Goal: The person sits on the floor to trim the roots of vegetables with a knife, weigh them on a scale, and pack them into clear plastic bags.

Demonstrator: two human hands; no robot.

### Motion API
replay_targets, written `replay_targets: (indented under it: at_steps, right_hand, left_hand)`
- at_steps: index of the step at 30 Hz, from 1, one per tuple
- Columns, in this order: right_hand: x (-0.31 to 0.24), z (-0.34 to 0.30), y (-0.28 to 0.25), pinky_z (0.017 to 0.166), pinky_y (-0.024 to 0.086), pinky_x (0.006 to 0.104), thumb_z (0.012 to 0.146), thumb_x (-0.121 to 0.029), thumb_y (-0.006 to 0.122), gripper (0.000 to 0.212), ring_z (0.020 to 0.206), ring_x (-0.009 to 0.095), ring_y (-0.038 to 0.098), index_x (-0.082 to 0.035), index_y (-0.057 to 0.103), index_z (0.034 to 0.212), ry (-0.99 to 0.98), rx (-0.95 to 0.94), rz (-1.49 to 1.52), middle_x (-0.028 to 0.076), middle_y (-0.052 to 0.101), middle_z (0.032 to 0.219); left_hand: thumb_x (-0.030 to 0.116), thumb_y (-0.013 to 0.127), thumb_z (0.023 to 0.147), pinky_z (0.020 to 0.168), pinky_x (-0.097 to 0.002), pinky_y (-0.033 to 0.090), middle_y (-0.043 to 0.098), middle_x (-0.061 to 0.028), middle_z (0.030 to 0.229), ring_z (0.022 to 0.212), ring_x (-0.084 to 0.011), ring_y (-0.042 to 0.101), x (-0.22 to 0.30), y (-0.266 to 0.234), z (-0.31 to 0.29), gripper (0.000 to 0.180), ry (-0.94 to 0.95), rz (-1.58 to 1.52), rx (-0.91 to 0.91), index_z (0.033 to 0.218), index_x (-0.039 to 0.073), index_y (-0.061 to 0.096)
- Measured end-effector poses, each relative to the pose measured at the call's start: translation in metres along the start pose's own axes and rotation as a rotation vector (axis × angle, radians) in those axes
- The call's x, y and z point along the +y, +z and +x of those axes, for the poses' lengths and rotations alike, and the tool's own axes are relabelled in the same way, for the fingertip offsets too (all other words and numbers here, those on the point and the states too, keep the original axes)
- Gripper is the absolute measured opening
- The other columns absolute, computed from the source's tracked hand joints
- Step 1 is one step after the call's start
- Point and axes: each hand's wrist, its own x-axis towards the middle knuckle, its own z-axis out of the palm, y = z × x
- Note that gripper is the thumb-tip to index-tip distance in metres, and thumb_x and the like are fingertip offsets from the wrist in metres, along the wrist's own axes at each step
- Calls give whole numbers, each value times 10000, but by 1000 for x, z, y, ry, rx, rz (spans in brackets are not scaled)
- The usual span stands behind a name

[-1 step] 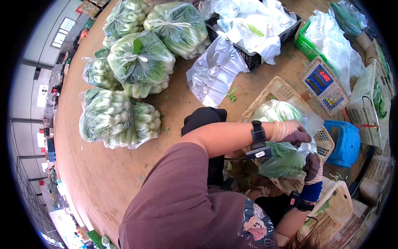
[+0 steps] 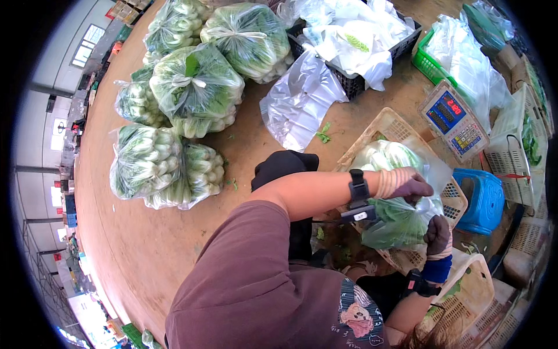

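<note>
My left hand [image 2: 411, 187], in a dark glove with a banded cuff, reaches across from the left with bent fingers closed on the plastic at the mouth of a clear plastic bag [image 2: 396, 225]. Opposite it, on the near right, my right hand [image 2: 437, 235] in a matching glove is closed in a fist on the bag's edge. Leafy greens with white stems [image 2: 385, 157], like bok choy, fill the bag. The bag lies in a tan slotted crate [image 2: 376, 124]. My left forearm hides part of the bag and crate.
A scale display [image 2: 454, 121] stands beyond the crate, and a blue plastic stool [image 2: 479, 200] is to its right. Tied bags of bok choy [image 2: 197, 90] sit at far left. A black crate [image 2: 356, 86] and a green basket [image 2: 429, 64] hold plastic bags. More crates [image 2: 511, 157] line the right.
My left hand has shifted very slightly left. The bag, the crate and my right hand look nearly the same.
</note>
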Motion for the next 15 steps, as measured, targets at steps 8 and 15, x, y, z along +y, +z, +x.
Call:
replay_targets:
  at_steps: [8, 15]
  right_hand:
    - [-40, -10, 58, 677, 467, 302, 701, 2, 581, 291, 814, 230, 596, -27, 584, 990, -1175, 612, -1399, 113, 622, 900]
    - [-15, 59, 30, 537, 475, 302, 718, -59, 584, 80, 595, 215, 586, -22, 598, 788, -427, 579, -843, 86, 589, 651]
  left_hand:
    - [264, 613, 744, 625, -385, 461, 593, -124, 679, 669, -292, 589, 7, 41, -10, 198, 532, 1075, -150, 742, 66, 607]
    - [287, 637, 694, 680, -380, 454, 591, -47, 869, 910, -231, 536, 1, 46, -52, 199, 614, 1263, -361, 704, 92, 601]
